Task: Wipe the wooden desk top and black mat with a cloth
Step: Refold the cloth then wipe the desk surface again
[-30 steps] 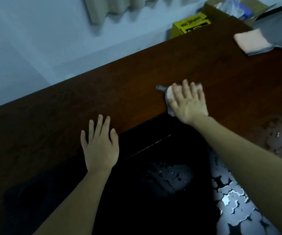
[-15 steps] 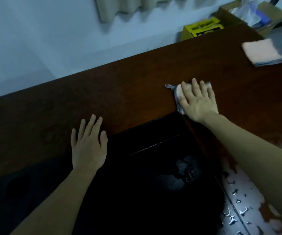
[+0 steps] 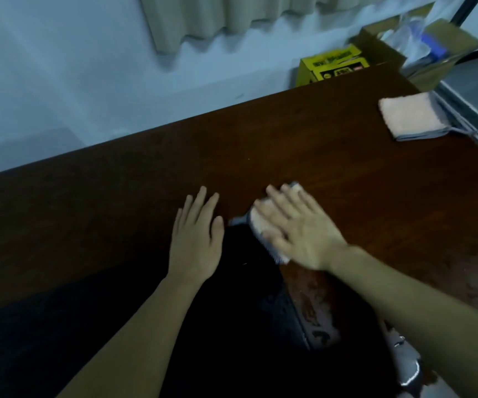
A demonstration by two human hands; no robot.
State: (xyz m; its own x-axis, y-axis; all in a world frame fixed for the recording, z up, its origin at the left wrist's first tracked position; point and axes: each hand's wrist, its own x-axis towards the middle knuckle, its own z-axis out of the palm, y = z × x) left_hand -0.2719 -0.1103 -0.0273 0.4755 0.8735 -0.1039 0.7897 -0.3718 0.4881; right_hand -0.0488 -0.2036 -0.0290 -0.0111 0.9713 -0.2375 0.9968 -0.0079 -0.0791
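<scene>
Pale peach cloth (image 3: 260, 225) with grey edging sits under the right hand (image 3: 298, 234), fingers flat and spread, pressing it at the far corner of the black mat (image 3: 232, 326), half on the wooden desk top (image 3: 289, 145). Cloth's long axis runs far-right to near-left, motion-blurred. Left hand (image 3: 196, 239) lies flat with straight fingers just beside it, on the mat's far edge. Open wood beyond; a second folded cloth (image 3: 410, 114) by the right edge. Wet patches (image 3: 315, 305) near right.
</scene>
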